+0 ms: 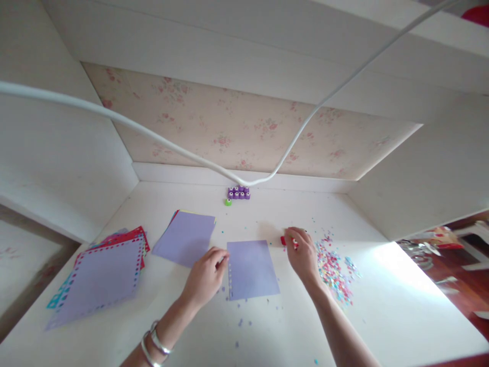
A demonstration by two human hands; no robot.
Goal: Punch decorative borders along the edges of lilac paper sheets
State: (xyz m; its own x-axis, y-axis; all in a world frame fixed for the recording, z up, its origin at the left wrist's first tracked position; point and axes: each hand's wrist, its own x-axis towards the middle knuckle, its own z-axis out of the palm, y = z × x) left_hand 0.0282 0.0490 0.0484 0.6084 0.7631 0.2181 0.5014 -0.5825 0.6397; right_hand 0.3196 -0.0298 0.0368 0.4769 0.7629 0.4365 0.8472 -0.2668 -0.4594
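A light purple sheet of paper [254, 270] lies in front of me, with a row of small punched holes down its left edge. My left hand [208, 275], with silver bangles at the wrist, has its fingers pinched at that sheet's upper left edge. To the right of the sheet, my right hand [301, 251] is closed over a small red craft punch [283, 240]; the fingers hide part of the punch. Tiny purple punched pieces [240, 322] are scattered below the sheet and near its left edge.
Purple craft punches [239, 193] stand in rows by the wall, with a green one [228, 202] in front. A stack of plain paper [187, 237] and a pile of edge-punched sheets [101, 272] lie left. Colourful confetti [336, 270] is heaped right. A white cable [171, 148] hangs across.
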